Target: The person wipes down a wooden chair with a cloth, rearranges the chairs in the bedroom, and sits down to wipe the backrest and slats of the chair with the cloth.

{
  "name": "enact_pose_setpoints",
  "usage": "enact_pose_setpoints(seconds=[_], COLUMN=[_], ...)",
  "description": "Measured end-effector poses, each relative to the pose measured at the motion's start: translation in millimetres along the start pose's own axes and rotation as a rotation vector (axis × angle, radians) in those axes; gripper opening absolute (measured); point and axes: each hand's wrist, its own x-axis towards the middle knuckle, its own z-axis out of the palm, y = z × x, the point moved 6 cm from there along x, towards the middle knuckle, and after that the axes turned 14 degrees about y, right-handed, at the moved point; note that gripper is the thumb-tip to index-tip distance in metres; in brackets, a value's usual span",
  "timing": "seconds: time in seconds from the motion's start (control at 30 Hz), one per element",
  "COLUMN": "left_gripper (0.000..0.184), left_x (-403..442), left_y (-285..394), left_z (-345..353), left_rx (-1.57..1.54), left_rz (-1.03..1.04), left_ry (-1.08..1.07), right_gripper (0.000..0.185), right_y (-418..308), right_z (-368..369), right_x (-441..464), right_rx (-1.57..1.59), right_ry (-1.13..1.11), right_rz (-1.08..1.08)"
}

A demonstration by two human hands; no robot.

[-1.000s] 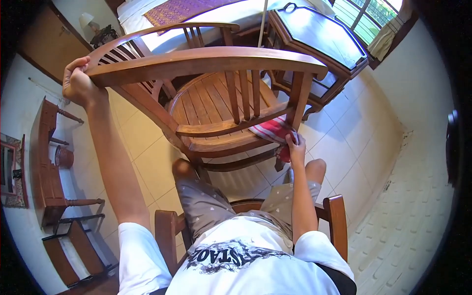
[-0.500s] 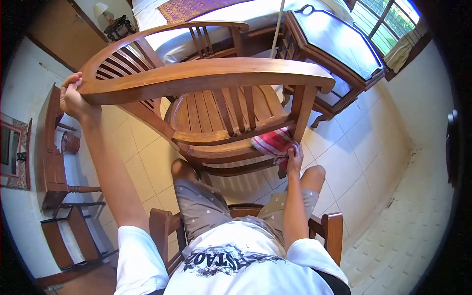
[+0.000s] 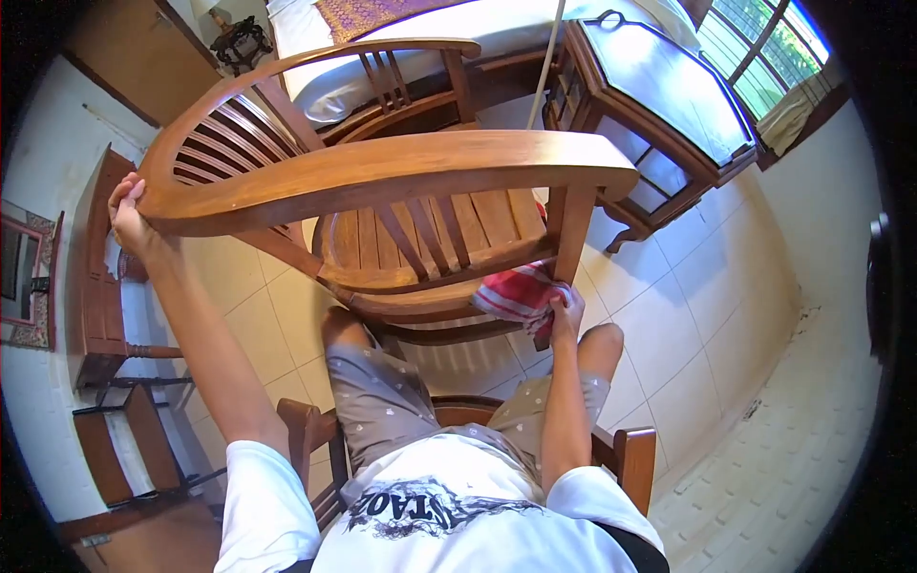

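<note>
A brown wooden armchair (image 3: 382, 177) with slatted seat, back and sides stands in front of my knees. My left hand (image 3: 130, 212) grips its frame at the left, where armrest and back meet, fingers wrapped over the outer edge. Low on the chair's right side, my right hand (image 3: 565, 310) is closed on a red and white cloth (image 3: 516, 291). The cloth lies against the seat's edge beside the front post, and part of it is hidden behind the wood.
I sit in another wooden chair (image 3: 634, 458). A glass-topped wooden cabinet (image 3: 669, 91) stands at the back right, near a bed (image 3: 334, 91). Along the left wall are a wooden table (image 3: 100, 286) and a framed mirror (image 3: 21, 272). A white wall (image 3: 841, 239) rises at the right.
The armchair has turned and shifted slightly left in view, with my left hand still on it. My right hand and the cloth have moved a little left and down along the chair's side.
</note>
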Motion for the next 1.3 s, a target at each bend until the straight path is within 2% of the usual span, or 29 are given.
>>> enact_pose_setpoints(seconds=[0.27, 0.4, 0.53, 0.6, 0.63, 0.7, 0.73, 0.87, 0.93, 0.97, 1.03, 1.07, 1.2, 1.3], left_gripper=[0.025, 0.028, 0.026, 0.021, 0.021, 0.02, 0.02, 0.022, 0.023, 0.023, 0.022, 0.022, 0.041, 0.048], left_x=[20.3, 7.0, -72.2, 5.8, 6.4, -11.2, -21.5, -85.4, -135.8, -143.8, -190.6, -197.5, -224.4, -217.6], left_y=[-13.6, -8.4, 32.5, -9.6, -9.2, 0.6, 6.9, 35.0, 54.2, 50.6, 61.1, 64.6, 74.1, 69.6], left_z=[-32.4, -16.3, 15.0, -17.6, -10.3, 0.4, 5.0, 40.5, 47.9, 47.3, 48.6, 49.7, 44.4, 39.9], left_rx=[-0.121, -0.106, -0.427, -0.098, -0.098, 0.146, 0.148, 0.345, 0.422, 0.416, 0.396, 0.392, 0.453, 0.426], left_rz=[-0.097, -0.103, -0.223, -0.085, -0.076, -0.015, -0.01, 0.249, 0.481, 0.48, 1.234, 1.233, 1.359, 1.332], left_ry=[-0.07, -0.077, -0.38, -0.072, -0.064, -0.036, -0.034, -0.181, -0.256, -0.255, -0.438, -0.434, -0.509, -0.527], right_gripper=[0.051, 0.048, 0.043, 0.043, 0.042, 0.041, 0.041, 0.042, 0.045, 0.049, 0.058, 0.058, 0.045, 0.045], right_y=[-11.0, -21.7, -22.7, -24.5, -25.6, -26.2, -26.3, -43.4, -54.8, -63.8, -76.4, -77.8, -63.7, -48.6], right_z=[-3.7, -9.9, -23.4, -23.3, -23.4, -24.8, -21.4, -7.7, -0.3, 2.8, 1.7, -1.6, -7.2, -13.3], right_x=[-4.5, -10.7, -22.2, -23.5, -24.7, -32.3, -35.2, -35.9, -43.3, -47.9, -58.3, -56.9, -52.4, -46.7], right_rx=[0.006, 0.066, -0.01, -0.037, -0.061, -0.11, -0.107, -0.108, -0.125, -0.141, -0.176, -0.176, -0.151, -0.155], right_ry=[0.051, 0.072, 0.054, 0.047, 0.054, 0.071, 0.066, 0.196, 0.251, 0.3, 0.394, 0.395, 0.316, 0.205], right_rz=[0.038, 0.038, 0.037, 0.019, 0.006, -0.013, -0.011, -0.103, -0.145, -0.181, -0.248, -0.253, -0.257, -0.215])
